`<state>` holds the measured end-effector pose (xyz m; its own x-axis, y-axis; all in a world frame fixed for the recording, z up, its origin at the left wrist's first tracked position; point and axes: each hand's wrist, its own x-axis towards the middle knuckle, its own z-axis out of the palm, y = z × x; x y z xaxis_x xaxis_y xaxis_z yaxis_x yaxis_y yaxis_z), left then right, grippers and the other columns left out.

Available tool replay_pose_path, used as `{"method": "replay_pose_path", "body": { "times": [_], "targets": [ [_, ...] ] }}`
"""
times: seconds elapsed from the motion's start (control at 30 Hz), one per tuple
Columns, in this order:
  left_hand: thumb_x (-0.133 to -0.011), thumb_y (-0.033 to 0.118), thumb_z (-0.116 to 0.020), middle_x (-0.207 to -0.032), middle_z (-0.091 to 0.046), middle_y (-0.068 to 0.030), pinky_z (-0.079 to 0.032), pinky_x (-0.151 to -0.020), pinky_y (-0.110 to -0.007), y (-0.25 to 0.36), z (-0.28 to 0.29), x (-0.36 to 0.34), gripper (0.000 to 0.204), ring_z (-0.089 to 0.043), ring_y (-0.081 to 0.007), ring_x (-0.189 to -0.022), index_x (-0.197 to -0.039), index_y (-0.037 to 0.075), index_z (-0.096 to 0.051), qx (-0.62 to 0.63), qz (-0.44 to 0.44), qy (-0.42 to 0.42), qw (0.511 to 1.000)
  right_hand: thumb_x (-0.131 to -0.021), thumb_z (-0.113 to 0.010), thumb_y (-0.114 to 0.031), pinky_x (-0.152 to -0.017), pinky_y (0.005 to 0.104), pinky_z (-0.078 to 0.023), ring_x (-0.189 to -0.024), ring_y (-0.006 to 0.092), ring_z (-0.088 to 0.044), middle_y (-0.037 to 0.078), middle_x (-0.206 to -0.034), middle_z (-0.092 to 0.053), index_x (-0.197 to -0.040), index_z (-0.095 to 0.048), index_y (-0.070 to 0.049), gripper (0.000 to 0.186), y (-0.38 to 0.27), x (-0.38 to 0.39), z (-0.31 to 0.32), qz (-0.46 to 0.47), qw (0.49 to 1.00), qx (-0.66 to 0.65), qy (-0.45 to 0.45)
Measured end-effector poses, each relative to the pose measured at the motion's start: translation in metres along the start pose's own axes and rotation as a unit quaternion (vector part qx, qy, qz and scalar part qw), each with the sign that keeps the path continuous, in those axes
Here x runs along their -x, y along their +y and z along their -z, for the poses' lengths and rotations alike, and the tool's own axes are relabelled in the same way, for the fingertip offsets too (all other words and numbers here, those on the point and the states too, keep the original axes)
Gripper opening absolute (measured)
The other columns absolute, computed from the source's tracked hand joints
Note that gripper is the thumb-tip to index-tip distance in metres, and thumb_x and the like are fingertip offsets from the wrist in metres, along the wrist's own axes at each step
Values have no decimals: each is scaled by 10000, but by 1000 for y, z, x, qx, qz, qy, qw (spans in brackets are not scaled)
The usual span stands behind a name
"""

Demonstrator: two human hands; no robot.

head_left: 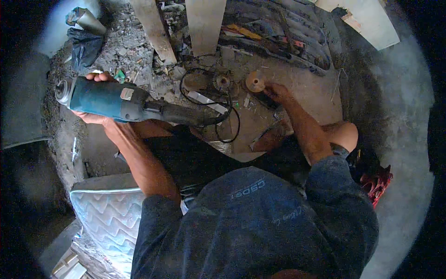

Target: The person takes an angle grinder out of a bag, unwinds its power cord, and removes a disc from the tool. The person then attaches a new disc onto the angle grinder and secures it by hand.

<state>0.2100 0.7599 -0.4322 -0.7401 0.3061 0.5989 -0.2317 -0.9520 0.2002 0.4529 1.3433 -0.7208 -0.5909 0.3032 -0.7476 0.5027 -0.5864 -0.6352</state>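
My left hand [95, 116] is wrapped round a teal and black angle grinder [100, 100], held level at the upper left with its metal spindle end pointing left; its black cord loops on the floor. My right hand [278, 92], at the right of centre, grips a round tan disc [255, 81] with a centre hole, above a dark object I cannot make out. Left of that disc, another round piece with a metal hub [223, 82] lies on the floor among the cord loops [238, 122].
Rubble and scraps cover the floor [125, 42] ahead, with two upright boards [202, 25], a black plastic bag [85, 49] and a dark moulded panel [274, 32] with tools. A quilted mattress [107, 214] lies at lower left, red cloth [378, 183] at right, beside a concrete wall [404, 139].
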Motion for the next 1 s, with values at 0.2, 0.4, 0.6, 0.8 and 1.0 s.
{"method": "replay_pose_path", "body": {
  "times": [0.2,0.4,0.6,0.8,1.0],
  "targets": [
    [-905,538,-464,-1172,-586,-258,-445,-1002,-521,19,-4,17,694,-599,-427,-1056,-1230,-69,-554,-50,-5,20,999,-916,-627,-158,-911,356,-505,-1031,264,-645,121,-1137,-670,-1189,-622,-61,290,-2,47,-68,368,606,704,-31],
    [-908,580,-450,-1137,-576,-255,-451,-960,-529,6,1,12,697,-604,-424,-997,-1203,-39,-571,-32,-25,55,998,-883,-618,-222,-896,432,-498,-1048,336,-638,138,-1111,-679,-1177,-632,-111,315,-13,46,-64,299,544,784,-13],
    [-911,578,-445,-1140,-576,-256,-457,-949,-516,5,7,10,678,-604,-412,-1002,-1213,-15,-578,-56,-15,49,997,-863,-630,-220,-864,447,-499,-994,341,-646,135,-1080,-678,-1163,-637,-113,318,-18,40,-69,278,503,818,-31],
    [-908,589,-433,-1134,-585,-246,-465,-944,-516,2,8,11,696,-611,-408,-990,-1205,-24,-574,-66,-12,85,994,-896,-632,-226,-845,411,-520,-955,295,-656,127,-1073,-666,-1184,-609,-94,317,-18,51,-83,233,567,790,-7],
    [-917,581,-407,-1137,-593,-244,-478,-943,-523,-8,-1,3,696,-616,-408,-983,-1205,-31,-572,-78,-2,57,995,-969,-592,-215,-822,300,-541,-924,215,-632,101,-1039,-632,-1202,-569,-23,303,-15,19,-41,107,992,-29,-53]
  ]
}}
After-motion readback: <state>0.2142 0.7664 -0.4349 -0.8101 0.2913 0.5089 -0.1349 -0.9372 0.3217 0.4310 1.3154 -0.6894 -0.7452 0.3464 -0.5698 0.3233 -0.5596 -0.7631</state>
